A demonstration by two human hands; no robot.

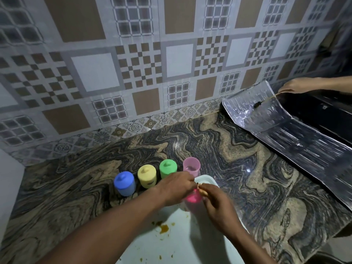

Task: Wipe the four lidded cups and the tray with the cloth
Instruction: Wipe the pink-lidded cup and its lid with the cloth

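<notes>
Both hands, left hand (176,186) and right hand (219,204), meet over the pink lid (193,197).

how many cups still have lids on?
3: blue cup, yellow cup and green cup, in a row on the counter. The pink cup beside them stands open.

We see a dim, cool-toned scene with no lamp in view. Right of our right hand (219,204) a small white glint sits on the polished counter (238,149), and beyond it the foil sheet (285,134) shows streaky glare and smear. Our left hand (175,187) and both forearms cast soft shadows on the pale tray (171,244) beneath them. Far above the hands, the wall tiles (133,54) bow outward and blur toward the corners.
</notes>
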